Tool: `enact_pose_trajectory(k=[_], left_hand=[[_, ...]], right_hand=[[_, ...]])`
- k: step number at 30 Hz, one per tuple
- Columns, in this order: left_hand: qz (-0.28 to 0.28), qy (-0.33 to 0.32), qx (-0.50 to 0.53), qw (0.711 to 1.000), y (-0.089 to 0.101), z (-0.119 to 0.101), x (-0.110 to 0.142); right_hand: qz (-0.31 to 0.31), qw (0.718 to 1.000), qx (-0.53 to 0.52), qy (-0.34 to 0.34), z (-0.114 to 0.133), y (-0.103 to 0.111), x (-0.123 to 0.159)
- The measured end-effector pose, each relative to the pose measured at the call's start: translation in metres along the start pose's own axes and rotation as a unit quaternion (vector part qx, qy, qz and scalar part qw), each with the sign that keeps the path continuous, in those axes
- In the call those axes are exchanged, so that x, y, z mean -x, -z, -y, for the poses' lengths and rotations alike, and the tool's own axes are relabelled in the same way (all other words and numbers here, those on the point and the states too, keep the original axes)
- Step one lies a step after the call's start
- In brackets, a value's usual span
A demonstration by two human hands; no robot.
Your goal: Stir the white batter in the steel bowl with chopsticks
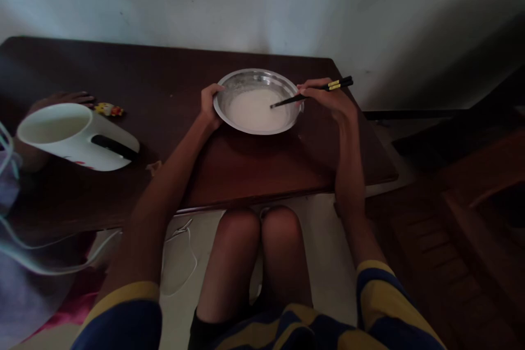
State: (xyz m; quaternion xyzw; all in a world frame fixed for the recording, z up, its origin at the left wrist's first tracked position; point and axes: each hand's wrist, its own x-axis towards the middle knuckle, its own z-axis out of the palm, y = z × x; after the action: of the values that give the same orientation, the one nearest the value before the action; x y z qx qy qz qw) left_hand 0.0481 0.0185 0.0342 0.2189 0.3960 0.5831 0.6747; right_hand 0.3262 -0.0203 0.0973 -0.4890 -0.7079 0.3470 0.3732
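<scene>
A round metal bowl (232, 79) with a whitish mixture (256, 109) in it stands on the dark wooden table in front of me. My left hand (210, 106) grips the bowl's left rim, thumb over the edge. Black chopsticks (293, 99) with yellow bands near their back ends are held in my right hand (328, 97), at the bowl's right rim. Their tips reach down to the surface of the white mixture. How deep they go in, I cannot tell.
A white bin-like container (77, 147) with a black panel stands at the table's left. Another person's hand (69, 99) rests behind it, near a small yellow-red figurine (109, 109). The table (246, 169) ends just before my knees. A white cord (192, 262) hangs below; wooden furniture (447, 240) is at right.
</scene>
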Motion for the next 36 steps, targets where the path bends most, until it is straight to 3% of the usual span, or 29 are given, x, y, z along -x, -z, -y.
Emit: enact_pose_trajectory(k=[4,9,14,19,24,30,34,36], left_hand=[[0.004,0.004,0.013,1.000,0.001,0.001,-0.003],[0.017,0.015,0.003,1.000,-0.002,-0.002,0.004],[0.001,0.008,-0.011,1.000,-0.001,-0.001,0.001],[0.005,-0.012,0.003,1.000,0.004,0.003,-0.007],[0.016,-0.001,0.008,1.000,0.005,0.003,-0.007],[0.015,-0.004,0.014,1.000,0.004,0.003,-0.006],[0.012,-0.005,0.005,1.000,0.002,0.002,-0.004],[0.012,0.000,0.006,1.000,0.001,0.001,-0.001]], right_hand=[[0.085,0.996,-0.004,0.001,0.003,-0.008,-0.001],[-0.012,1.000,0.022,-0.018,-0.003,-0.002,-0.003],[0.087,0.996,0.005,0.008,0.001,-0.005,-0.001],[-0.015,0.999,0.029,-0.004,0.000,-0.003,-0.002],[0.059,0.998,0.028,0.001,0.006,-0.006,0.001],[-0.009,1.000,0.019,0.001,0.002,0.001,0.002],[0.081,0.997,-0.004,0.015,0.002,-0.004,0.002],[0.071,0.997,0.006,0.010,0.001,-0.008,0.000]])
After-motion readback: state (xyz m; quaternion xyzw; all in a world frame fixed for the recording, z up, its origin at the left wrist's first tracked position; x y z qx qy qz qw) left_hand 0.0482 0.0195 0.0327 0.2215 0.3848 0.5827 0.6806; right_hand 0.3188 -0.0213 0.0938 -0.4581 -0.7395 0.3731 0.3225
